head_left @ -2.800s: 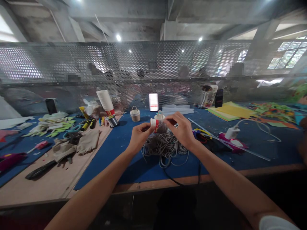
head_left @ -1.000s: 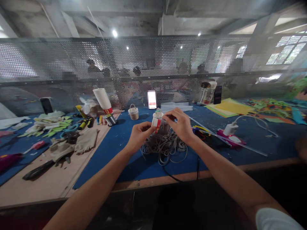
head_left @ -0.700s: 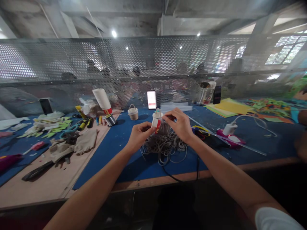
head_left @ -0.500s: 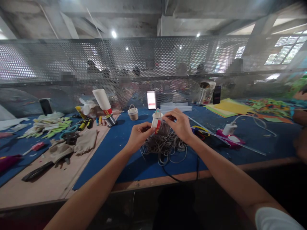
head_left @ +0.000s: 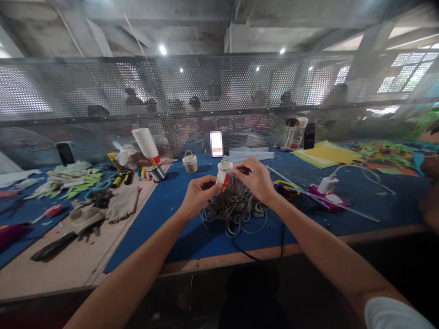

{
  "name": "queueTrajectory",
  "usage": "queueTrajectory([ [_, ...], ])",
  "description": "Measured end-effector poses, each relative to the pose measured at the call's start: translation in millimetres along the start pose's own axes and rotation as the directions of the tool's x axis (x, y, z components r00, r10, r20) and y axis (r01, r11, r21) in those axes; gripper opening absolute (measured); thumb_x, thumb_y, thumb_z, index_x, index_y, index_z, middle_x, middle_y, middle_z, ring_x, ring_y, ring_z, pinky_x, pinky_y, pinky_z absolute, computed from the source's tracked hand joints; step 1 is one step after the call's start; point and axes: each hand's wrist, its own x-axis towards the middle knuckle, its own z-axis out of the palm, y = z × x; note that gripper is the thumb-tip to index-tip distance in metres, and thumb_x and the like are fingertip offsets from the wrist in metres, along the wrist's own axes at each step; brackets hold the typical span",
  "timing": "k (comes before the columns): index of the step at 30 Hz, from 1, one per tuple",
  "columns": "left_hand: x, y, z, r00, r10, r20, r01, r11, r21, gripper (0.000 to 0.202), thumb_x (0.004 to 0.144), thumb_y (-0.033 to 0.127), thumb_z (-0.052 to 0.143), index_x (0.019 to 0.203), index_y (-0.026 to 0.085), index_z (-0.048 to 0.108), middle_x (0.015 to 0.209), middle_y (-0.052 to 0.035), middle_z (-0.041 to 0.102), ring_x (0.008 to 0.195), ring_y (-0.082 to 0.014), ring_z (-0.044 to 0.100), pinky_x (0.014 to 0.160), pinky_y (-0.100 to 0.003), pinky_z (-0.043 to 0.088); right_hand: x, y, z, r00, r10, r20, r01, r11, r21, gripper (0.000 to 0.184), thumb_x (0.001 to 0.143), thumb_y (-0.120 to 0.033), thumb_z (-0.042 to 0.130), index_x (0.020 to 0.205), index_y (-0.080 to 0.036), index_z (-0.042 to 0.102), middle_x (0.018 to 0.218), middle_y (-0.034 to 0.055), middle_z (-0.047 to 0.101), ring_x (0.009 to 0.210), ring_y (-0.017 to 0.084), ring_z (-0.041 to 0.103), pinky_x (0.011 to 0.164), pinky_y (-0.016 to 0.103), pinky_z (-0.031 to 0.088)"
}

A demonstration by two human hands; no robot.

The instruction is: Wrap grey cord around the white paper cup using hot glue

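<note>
Between my hands is a white paper cup [head_left: 224,173] with a red band, held above a loose heap of grey cord [head_left: 236,210]. Grey cord also lies against the cup's right side. My left hand [head_left: 202,191] is closed on the cup's left side, thumb against the red band. At the cup's upper right, my right hand [head_left: 255,176] pinches with thumb and forefinger; what sits between those fingertips is too small to make out. Behind and to the left stands a small handled basket [head_left: 190,162], apart from both hands.
A lit phone [head_left: 216,144] stands upright ahead. Stacked paper cups [head_left: 146,142], gloves [head_left: 123,204] and scissors lie left. On the right are a white charger [head_left: 327,184], clear rods, pliers [head_left: 287,185] and coloured paper [head_left: 325,153]. A perforated metal screen [head_left: 192,87] closes off the back.
Both hands stay almost in place on the cup. The fingers of my right hand have shifted very slightly; nothing was let go.
</note>
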Motion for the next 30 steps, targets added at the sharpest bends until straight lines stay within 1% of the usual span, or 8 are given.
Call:
queueTrajectory([
  [9,0.2,0.9,-1.1,1.0,-0.002,0.025,0.003,1.0,-0.01,0.016,0.082,0.03,0.072,0.081,0.014,0.074,0.077,-0.0022,0.068,0.072,-0.0129,0.059,0.069,-0.023,0.044,-0.1,0.8,0.7,0.999,0.021,0.027,-0.021,1.0,0.011,0.009,0.09,-0.032,0.067,0.088,-0.025,0.072,0.082,0.0013,0.06,0.074,0.015,0.057,0.071,0.03,0.046],
  [16,-0.9,6.3,1.0,1.0,-0.004,0.027,0.005,1.0,-0.014,0.019,0.08,0.033,0.073,0.079,0.014,0.074,0.076,-0.0026,0.068,0.07,-0.014,0.058,0.068,-0.024,0.045,0.4,-1.4,-1.4,0.997,0.035,0.063,-0.037,0.999,0.032,0.009,0.089,-0.031,0.068,0.084,-0.024,0.071,0.081,0.0015,0.059,0.074,0.016,0.058,0.069,0.03,0.046],
  [25,-1.2,7.8,1.8,0.998,0.011,0.061,-0.01,1.0,-0.013,0.018,0.081,0.032,0.072,0.079,0.014,0.074,0.076,-0.0028,0.067,0.073,-0.0144,0.058,0.071,-0.025,0.045,0.4,5.7,2.3,0.995,0.05,0.089,-0.054,0.998,0.044,0.009,0.088,-0.032,0.07,0.083,-0.024,0.072,0.08,0.0011,0.059,0.073,0.015,0.058,0.069,0.03,0.044],
  [30,-1.3,7.6,0.8,0.997,0.003,0.08,-0.001,1.0,-0.016,0.017,0.081,0.031,0.072,0.08,0.014,0.074,0.076,-0.0021,0.066,0.072,-0.0135,0.057,0.07,-0.023,0.044,0.0,6.9,3.4,0.993,0.051,0.11,-0.054,0.998,0.031,0.011,0.088,-0.034,0.07,0.083,-0.024,0.073,0.078,0.0004,0.058,0.072,0.015,0.057,0.068,0.029,0.042],
])
